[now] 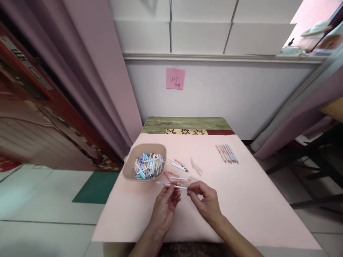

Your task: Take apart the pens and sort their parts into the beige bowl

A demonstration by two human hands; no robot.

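My left hand [165, 204] is closed around a slim patterned pen barrel [162, 184], whose end sticks out to the left. From the barrel's right side runs a thin white pen refill [181, 187]. The dark end of that refill is pinched between the thumb and fingers of my right hand [205, 200]. Just beyond my hands lie pinkish pen parts and another white refill [180, 179]. Farther back, several white refills with dark tips [179, 165] lie together. Two pale translucent pieces [196, 166] rest to their right.
At the table's left stands a beige bin [125, 174] with many blue, white and orange pen parts. Several patterned pens [226, 154] lie in a row at the right. A pink cloth [252, 210] covers most of the table, against a wall with a pink note [175, 79].
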